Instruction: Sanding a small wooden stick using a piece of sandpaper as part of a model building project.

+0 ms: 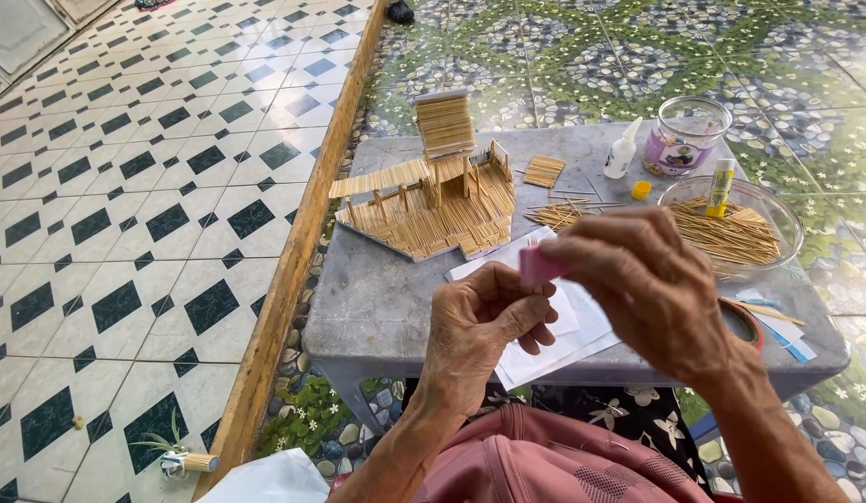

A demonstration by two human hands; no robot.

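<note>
A small pink piece [537, 265], flat and smooth-looking, sits between the two hands just above the near edge of the grey table [377, 298]. It is partly covered by fingers, so its full shape cannot be told. A few thin wooden sticks [534, 244] poke up just behind it.

The right hand [642, 284] comes in from the right with its fingers curled over, and its thumb and fingertips are pinched closed on the pink piece. The left hand [480, 326] rises from below, fingers bent, its thumb and forefinger closed against the lower side of the same piece.

Under the hands lie white sheets of paper [545, 349]. Farther back on the table stands a model house [433, 191] built from pale wooden sticks, with a ribbed floor, a sloped roof and a small tower. Beside it lie a small flat panel of sticks [544, 171] and a loose heap of sticks [556, 215]. To the right, a clear glass bowl [778, 210] holds more sticks and a yellow-capped glue stick [721, 187]. Behind it stand a glass jar [686, 136], a small white glue bottle [622, 151] and a yellow cap [642, 189]. The table top is dull, scuffed grey plastic.
</note>
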